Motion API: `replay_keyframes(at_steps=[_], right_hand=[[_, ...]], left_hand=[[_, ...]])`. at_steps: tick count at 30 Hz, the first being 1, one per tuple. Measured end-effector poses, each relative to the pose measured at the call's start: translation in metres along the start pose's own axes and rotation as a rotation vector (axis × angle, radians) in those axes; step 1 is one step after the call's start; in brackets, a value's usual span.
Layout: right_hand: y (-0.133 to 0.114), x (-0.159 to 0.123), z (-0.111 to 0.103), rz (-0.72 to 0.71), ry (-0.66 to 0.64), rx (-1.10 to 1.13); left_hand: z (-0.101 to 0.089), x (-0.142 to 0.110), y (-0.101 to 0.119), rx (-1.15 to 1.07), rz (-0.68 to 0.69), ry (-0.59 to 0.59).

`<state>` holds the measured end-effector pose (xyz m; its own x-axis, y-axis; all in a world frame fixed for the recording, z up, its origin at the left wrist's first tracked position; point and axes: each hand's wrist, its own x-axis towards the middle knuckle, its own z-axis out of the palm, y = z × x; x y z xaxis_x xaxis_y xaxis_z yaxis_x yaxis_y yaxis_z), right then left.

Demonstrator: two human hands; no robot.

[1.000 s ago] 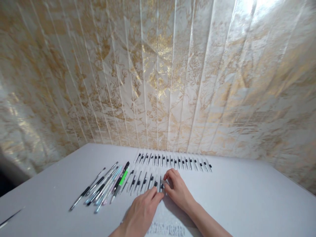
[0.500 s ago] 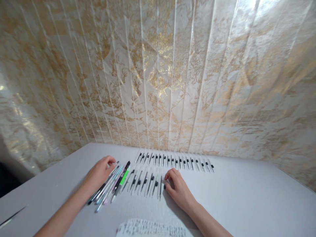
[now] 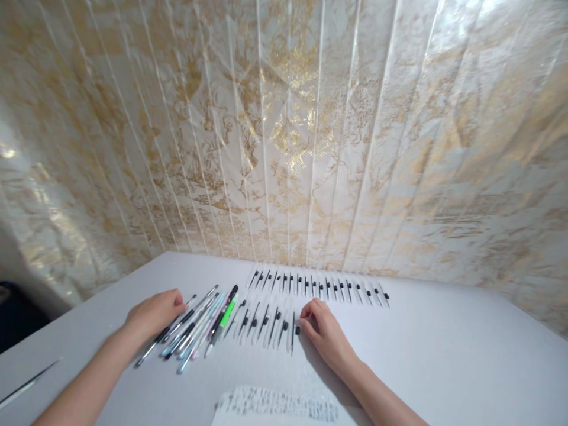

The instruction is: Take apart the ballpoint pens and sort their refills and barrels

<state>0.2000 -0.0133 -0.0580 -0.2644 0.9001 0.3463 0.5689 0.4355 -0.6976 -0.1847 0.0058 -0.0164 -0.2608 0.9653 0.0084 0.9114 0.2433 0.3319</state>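
Note:
My left hand (image 3: 157,312) is at the left side of a loose bunch of pens, its fingers curled together on the leftmost silver-and-black pen (image 3: 153,349). That pen lies slanted on the table, partly hidden by the hand. My right hand (image 3: 326,328) rests on the table with fingers loosely bent, thumb and index slightly apart. Its fingertips are beside the last slim clear pen (image 3: 293,334) of the nearer row, close to a black piece (image 3: 297,331). Whether they touch it, I cannot tell.
A farther row of slim clear pens with black parts (image 3: 320,289) runs along the table's back. A green-and-black pen (image 3: 228,312) tops the bunch. A sheet with dark marks (image 3: 275,405) lies in front; one thin pen (image 3: 29,381) lies far left. Patterned curtain (image 3: 284,136) hangs behind.
My left hand has left the nearer row, moved left across the pen bunch, and come down at its leftmost pen. My right hand has stayed by the row's end. The view has shifted slightly.

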Motion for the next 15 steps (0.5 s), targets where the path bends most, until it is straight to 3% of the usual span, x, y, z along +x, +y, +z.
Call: replay_keyframes(at_steps=[6, 8, 10, 12, 13, 15], right_hand=[[0.001, 0.003, -0.003, 0.06, 0.049, 0.082], [-0.008, 0.007, -0.013, 0.098, 0.066, 0.138], [-0.023, 0.01, -0.027, 0.099, 0.053, 0.193], [-0.039, 0.011, -0.041, 0.079, -0.011, 0.237], [-0.046, 0.01, -0.046, 0.079, -0.063, 0.25], [-0.054, 0.006, -0.052, 0.098, -0.156, 0.239]], left_hand=[[-0.013, -0.002, 0.013, -0.121, -0.062, -0.022], [-0.02, -0.015, 0.037, -0.237, -0.018, -0.023], [-0.02, -0.042, 0.075, -0.423, 0.071, -0.078], [-0.007, -0.077, 0.12, -0.89, 0.145, -0.354], [0.003, -0.094, 0.142, -1.018, 0.159, -0.518], [0.027, -0.121, 0.177, -1.118, 0.186, -0.735]])
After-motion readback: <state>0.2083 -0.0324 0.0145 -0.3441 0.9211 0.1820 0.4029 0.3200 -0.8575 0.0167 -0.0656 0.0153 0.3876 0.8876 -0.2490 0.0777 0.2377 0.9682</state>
